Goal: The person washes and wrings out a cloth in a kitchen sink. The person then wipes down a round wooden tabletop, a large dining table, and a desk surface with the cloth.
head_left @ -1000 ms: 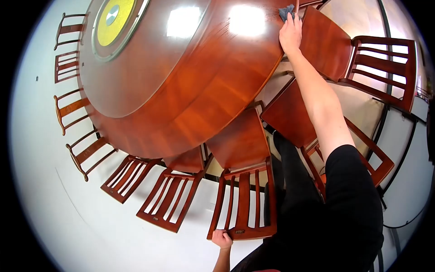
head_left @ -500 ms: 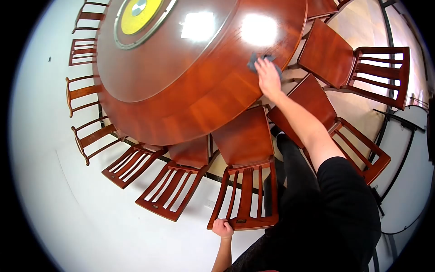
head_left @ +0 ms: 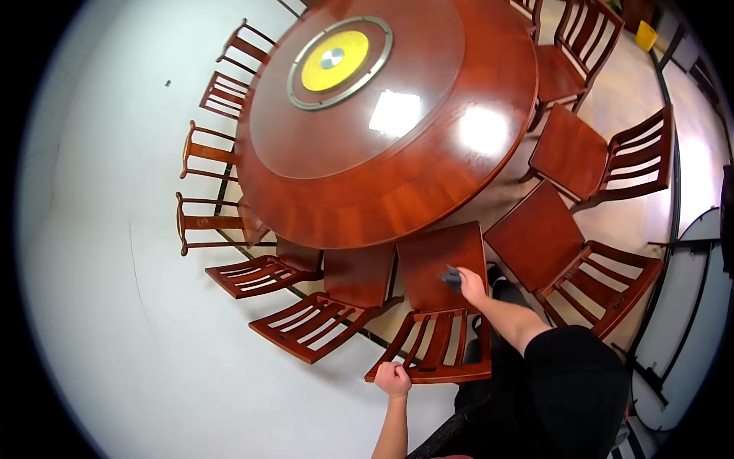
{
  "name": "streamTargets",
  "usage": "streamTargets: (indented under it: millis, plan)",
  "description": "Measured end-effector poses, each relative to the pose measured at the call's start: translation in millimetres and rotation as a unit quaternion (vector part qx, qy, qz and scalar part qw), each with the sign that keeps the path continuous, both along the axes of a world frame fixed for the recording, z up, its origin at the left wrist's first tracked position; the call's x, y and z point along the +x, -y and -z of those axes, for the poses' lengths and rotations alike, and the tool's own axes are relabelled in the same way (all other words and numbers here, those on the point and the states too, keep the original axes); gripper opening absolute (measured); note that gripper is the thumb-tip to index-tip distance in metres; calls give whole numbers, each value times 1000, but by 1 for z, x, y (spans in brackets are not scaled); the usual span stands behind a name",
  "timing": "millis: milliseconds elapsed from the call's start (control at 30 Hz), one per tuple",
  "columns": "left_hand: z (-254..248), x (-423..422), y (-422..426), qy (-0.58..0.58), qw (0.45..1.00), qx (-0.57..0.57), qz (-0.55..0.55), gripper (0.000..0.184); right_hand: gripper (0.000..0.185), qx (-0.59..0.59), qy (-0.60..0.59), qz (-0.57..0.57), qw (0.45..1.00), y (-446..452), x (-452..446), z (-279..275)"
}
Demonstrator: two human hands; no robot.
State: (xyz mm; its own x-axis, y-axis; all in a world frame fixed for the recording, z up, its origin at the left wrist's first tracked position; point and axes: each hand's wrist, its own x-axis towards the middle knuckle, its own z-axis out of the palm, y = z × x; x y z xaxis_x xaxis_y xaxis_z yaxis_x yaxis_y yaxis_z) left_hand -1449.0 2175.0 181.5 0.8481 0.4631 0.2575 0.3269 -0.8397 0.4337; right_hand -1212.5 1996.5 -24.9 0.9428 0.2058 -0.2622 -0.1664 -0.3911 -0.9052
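My right hand (head_left: 472,285) grips a dark grey cloth (head_left: 452,278) over the seat of a reddish-brown wooden chair (head_left: 430,256). Whether the cloth touches the seat I cannot tell. My left hand (head_left: 393,379) is closed around the top rail of that same chair's slatted backrest, at its left end. Just beyond the seat curves the edge of a large round polished wooden table (head_left: 367,218). On the table lies a round turntable (head_left: 306,145) with a yellow and silver disc (head_left: 334,60) at its middle.
Matching chairs ring the table, with one chair (head_left: 535,237) close on my right and another (head_left: 359,279) on my left. A white wall (head_left: 115,252) runs along the left. White panels with black frames (head_left: 673,321) lean at the right. A yellow bin (head_left: 646,36) stands far back.
My right hand has drawn the cloth back from the tabletop's edge to above the chair seat. My left hand still holds the chair's top rail. The view has shifted, showing more of the table.
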Motion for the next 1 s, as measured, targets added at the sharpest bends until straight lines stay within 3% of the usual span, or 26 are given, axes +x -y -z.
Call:
streamTargets:
  millis: [33,67,100,167,367,467,533,667,933,1000]
  plan:
    - [-3,-2,1,18,1000,-3,-2,13,26,-21,-58,33,998,15,-21,-10]
    - [-3,-4,1,38,999,-3,-4,13,26,16,-152,75,985,34,-26,-75]
    - [-1,-8,-1,60,998,-4,-2,11,27,-32,-76,105,991,48,-51,-36]
    - [-6,-10,-4,98,995,11,5,11,29,-117,-62,164,977,84,-81,-10]
    - [-8,-33,-4,139,990,16,8,10,28,-208,-25,208,955,172,-145,-32]
    - [-6,-38,-4,162,987,13,11,10,28,-252,-47,-27,966,216,-173,-28]
    - [-5,-41,-4,174,985,7,9,10,28,-261,-26,-107,959,234,-191,-54]
    - [-12,-43,1,184,982,25,14,12,31,-289,-52,-115,949,273,-228,-88]
    - [-6,-48,9,186,982,4,-10,13,31,-260,-42,41,964,379,-308,-148]
    - [-6,-47,12,184,983,11,-16,13,29,-233,-12,154,960,414,-326,-151]
